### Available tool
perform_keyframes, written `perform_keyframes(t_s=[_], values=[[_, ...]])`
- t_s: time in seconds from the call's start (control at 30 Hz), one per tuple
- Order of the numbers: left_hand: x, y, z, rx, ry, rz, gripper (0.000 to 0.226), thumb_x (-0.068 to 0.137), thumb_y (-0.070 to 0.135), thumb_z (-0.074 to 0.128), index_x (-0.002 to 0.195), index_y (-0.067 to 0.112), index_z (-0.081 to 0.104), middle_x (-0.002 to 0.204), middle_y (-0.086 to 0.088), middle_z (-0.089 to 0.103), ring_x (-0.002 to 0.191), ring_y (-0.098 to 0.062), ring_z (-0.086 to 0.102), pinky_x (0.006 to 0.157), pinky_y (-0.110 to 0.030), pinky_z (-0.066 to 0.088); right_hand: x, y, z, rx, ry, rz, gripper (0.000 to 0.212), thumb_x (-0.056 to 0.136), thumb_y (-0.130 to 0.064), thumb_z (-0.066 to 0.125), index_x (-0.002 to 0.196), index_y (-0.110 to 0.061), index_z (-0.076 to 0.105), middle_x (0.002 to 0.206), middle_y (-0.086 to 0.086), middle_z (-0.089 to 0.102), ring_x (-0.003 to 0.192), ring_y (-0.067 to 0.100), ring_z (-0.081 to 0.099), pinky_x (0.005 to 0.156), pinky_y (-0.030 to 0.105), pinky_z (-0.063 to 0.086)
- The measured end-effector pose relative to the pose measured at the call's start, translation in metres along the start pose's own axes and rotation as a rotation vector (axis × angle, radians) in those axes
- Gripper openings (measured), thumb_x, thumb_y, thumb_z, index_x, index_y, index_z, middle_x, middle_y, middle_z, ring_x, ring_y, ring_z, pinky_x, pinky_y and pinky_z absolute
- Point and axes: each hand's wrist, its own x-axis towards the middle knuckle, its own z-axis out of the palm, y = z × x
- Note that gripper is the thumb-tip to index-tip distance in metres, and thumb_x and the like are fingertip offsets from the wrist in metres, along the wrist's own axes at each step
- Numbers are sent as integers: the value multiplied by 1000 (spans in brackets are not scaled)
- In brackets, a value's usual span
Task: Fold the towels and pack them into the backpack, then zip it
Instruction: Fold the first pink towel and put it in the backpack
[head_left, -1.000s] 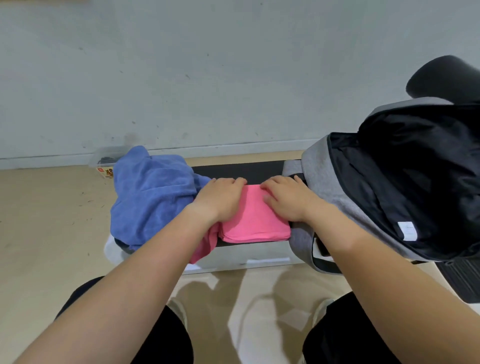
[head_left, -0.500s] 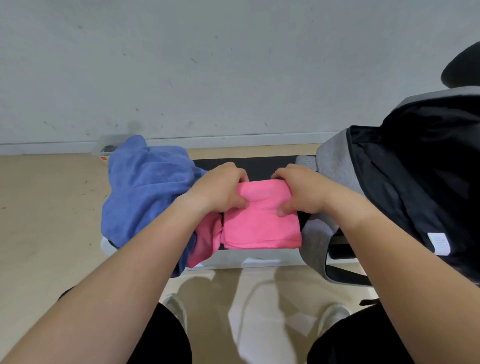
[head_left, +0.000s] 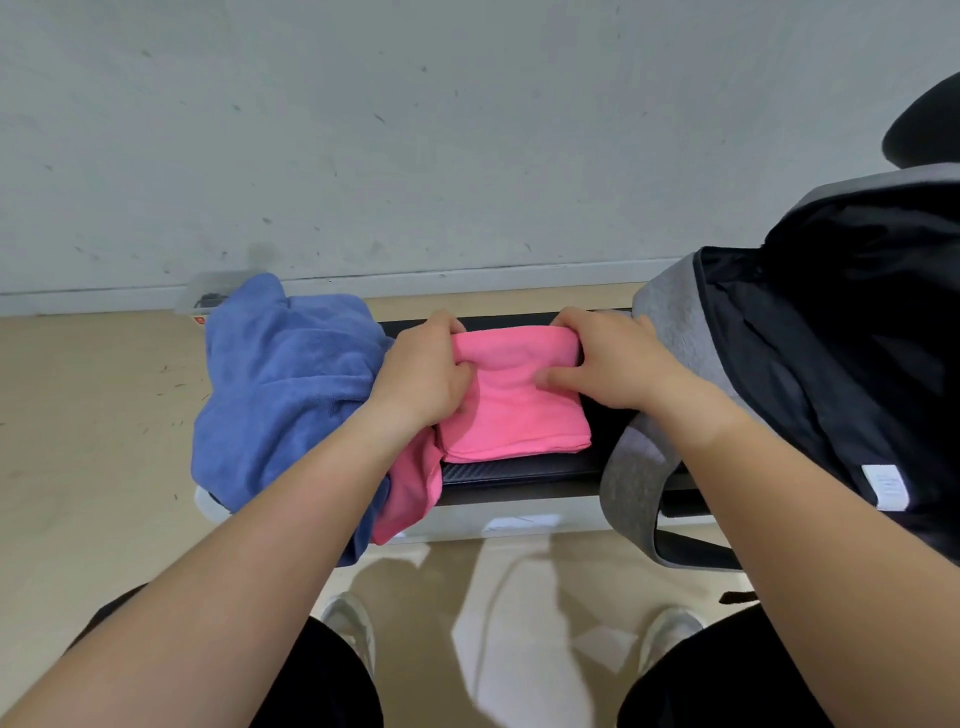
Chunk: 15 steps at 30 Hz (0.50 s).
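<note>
A folded pink towel (head_left: 511, 410) lies on a low black-topped bench (head_left: 519, 470). My left hand (head_left: 423, 371) grips its far left corner and my right hand (head_left: 605, 358) grips its far right edge, lifting the far side a little. Another pink cloth (head_left: 410, 493) hangs off the bench under my left forearm. A crumpled blue towel (head_left: 280, 395) is heaped at the bench's left end. The grey backpack (head_left: 670, 332) stands open on the right, with its black lining (head_left: 841, 353) showing.
A grey wall runs close behind the bench. A small clear box (head_left: 205, 301) sits on the floor behind the blue towel. A black rounded object (head_left: 930, 124) is at the upper right. My knees and shoes are below, on a beige floor.
Both hands went from pressing flat on the pink towel to closing on its far edge and raising it. The view has shifted slightly left.
</note>
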Motion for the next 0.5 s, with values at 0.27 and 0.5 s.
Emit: perform_keyframes(t_s=[0.27, 0.5], values=[[-3, -1, 5, -196, 22, -99, 30, 74, 6, 55, 99, 22, 60, 86, -4, 73, 82, -30, 69, 79, -44, 58, 1, -9, 8, -148, 131, 8, 47, 73, -42, 73, 116, -27, 59, 102, 8, 65, 102, 31, 56, 84, 39, 42], [-6, 3, 0, -145, 79, -67, 29, 78, 12, 61, 104, 22, 65, 98, 2, 71, 93, -23, 65, 84, -41, 54, -4, -7, -8, 246, 71, 66, 27, 74, -23, 73, 100, -26, 66, 86, -7, 67, 84, 18, 62, 71, 29, 48]])
